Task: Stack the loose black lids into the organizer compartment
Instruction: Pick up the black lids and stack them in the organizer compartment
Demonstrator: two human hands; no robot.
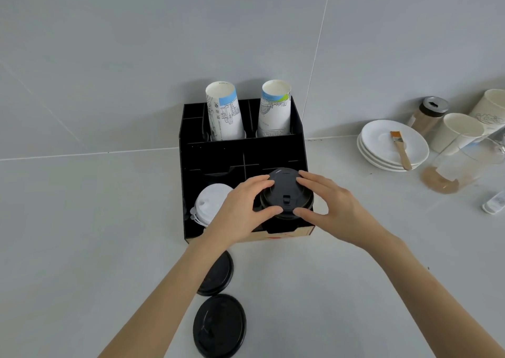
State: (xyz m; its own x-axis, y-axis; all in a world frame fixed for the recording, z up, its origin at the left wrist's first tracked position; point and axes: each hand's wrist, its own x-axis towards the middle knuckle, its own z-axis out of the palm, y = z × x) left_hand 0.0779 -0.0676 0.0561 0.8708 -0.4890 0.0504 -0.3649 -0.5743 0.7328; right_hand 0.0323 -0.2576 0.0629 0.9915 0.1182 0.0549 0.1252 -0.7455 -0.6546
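Observation:
A black organizer (213, 150) stands against the wall. In its front right compartment sits a stack of black lids (285, 193). My left hand (240, 210) and my right hand (328, 204) clasp the top of that stack from either side, fingers on its rim. Two loose black lids lie on the counter in front of the organizer: one (220, 274) partly hidden under my left forearm, the other (220, 326) nearer me.
White lids (209, 203) fill the front left compartment. Two stacks of paper cups (225, 112) stand upside down in the back row. At the right are stacked white saucers (382, 139) with a brush (400, 147), a shaker jar (430, 114), paper cups (459, 131) and a plastic cup (453, 166).

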